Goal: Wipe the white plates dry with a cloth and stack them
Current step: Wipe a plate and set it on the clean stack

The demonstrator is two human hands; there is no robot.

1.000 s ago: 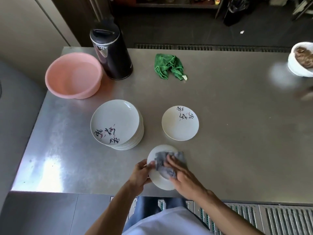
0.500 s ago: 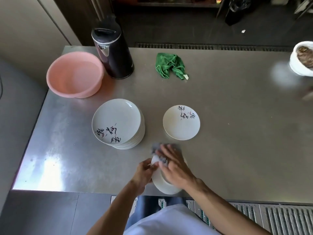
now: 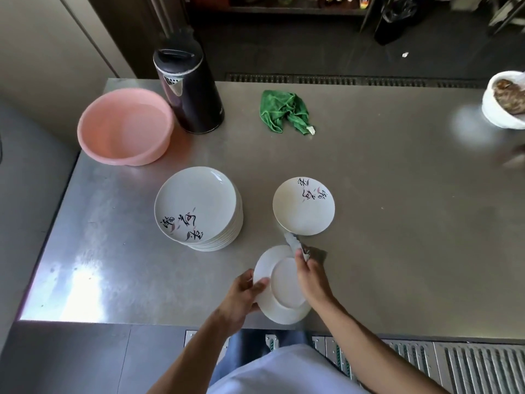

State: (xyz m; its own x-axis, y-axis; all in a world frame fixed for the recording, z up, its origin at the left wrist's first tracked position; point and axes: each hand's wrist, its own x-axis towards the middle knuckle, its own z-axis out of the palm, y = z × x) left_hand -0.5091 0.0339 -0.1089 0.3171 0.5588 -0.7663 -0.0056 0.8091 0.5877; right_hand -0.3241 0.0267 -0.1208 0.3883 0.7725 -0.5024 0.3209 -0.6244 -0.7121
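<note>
A person dries a white plate (image 3: 284,288) above the near edge of a steel surface (image 3: 397,237). The plate is now turned so its plain underside and foot ring face up. A second ago the cloth lay spread over it, and half a second ago it was tipped on edge between the hands. The left hand (image 3: 241,300) grips the plate's left rim, thumb on top and fingers curled beneath. The right hand (image 3: 312,280) has its fingers (image 3: 299,258) closed round a bunched grey cloth (image 3: 294,244) at the far rim. The turn suggests one side is finished and the back is next, with stacking to follow. Just beyond the right fingers lies a single plate (image 3: 304,206), face up with inked characters showing and seemingly the start of the dried pile, though that cannot be told for certain. Beyond and to the left of the left fingers stands a tall stack of plates (image 3: 199,206). Farther out are a pink basin (image 3: 125,126), a black jug (image 3: 189,89) and a crumpled green cloth (image 3: 284,110). A white bowl (image 3: 505,100) sits well off to the right. Only the cloth's trailing end lies between the held plate and the single one, and it could brush that plate's rim.
</note>
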